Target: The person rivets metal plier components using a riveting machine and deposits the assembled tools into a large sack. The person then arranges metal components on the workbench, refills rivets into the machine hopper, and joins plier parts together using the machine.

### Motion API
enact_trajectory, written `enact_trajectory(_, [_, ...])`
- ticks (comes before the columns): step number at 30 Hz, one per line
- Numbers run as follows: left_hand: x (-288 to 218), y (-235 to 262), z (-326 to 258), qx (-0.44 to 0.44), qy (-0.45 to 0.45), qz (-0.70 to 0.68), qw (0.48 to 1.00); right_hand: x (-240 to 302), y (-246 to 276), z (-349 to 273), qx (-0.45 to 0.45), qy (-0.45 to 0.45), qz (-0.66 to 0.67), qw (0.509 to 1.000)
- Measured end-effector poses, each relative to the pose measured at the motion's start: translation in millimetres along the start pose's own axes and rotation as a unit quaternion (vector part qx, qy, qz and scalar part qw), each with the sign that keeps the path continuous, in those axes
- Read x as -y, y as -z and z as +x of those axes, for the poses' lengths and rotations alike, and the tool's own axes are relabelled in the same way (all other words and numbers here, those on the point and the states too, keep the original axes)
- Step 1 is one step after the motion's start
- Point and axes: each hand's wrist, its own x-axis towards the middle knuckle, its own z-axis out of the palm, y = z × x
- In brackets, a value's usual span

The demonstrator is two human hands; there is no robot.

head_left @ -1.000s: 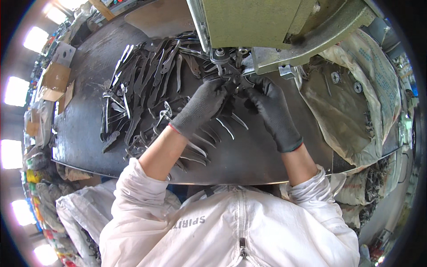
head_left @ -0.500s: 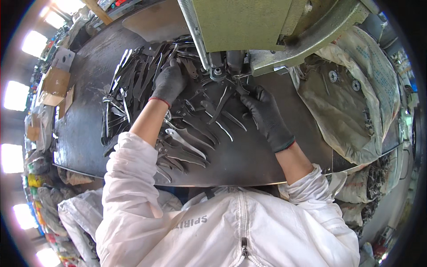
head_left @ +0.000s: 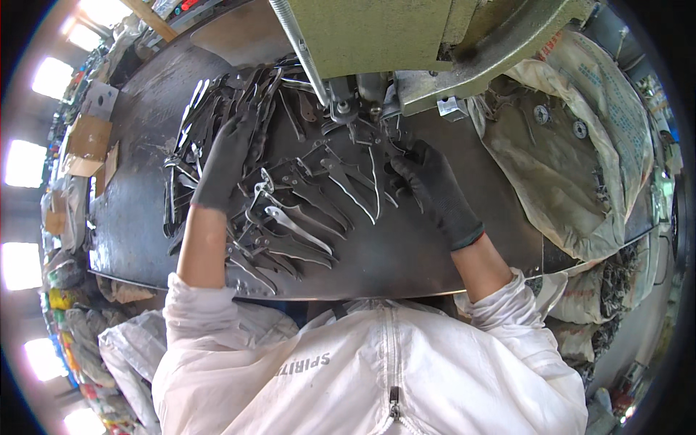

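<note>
My left hand (head_left: 223, 170), in a dark grey glove, lies over the left side of a heap of dark metal plier handles (head_left: 261, 94). Its fingers stretch forward among the handles, and their tips partly blend into them. My right hand (head_left: 437, 190), gloved alike, is curled closed just right of the machine's tool head (head_left: 344, 109). Dark metal shows at its fingertips, but what it grips is mostly hidden. Below the tool head a plier assembly (head_left: 376, 177) hangs with its pale-edged handle toward me. Several assembled pliers (head_left: 315, 199) lie between my hands, one with a bright silver handle (head_left: 293, 225).
The green machine body (head_left: 370, 36) stands over the far middle of the metal table (head_left: 391, 268). An open woven sack (head_left: 565, 210) with round metal pieces rests at the right. Cardboard boxes (head_left: 88, 141) stand along the left edge.
My left hand has shifted left and nearer to me, its fingers now over the left handles. My right hand has drawn slightly down. The pliers under the tool head have swung more upright.
</note>
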Motion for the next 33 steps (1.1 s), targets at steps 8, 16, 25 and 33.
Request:
enact_trajectory(8, [-15,-58,-72,0.284,-0.093,-0.039,0.954,-6,-7,-4,0.015,0.021,0.074,0.997])
enact_trajectory(16, [31,-113,-48,0.191,-0.143,0.168,0.957,52,136,61,-0.202,0.366,-0.543,0.728])
enact_trajectory(25, [47,-89,-33,0.154,-0.072,0.069,0.983,42,168,80,-0.173,0.424,-0.572,0.68])
enact_trajectory(33, [29,-121,-23,0.197,-0.149,0.031,0.968,41,25,6,0.017,0.024,0.058,0.998])
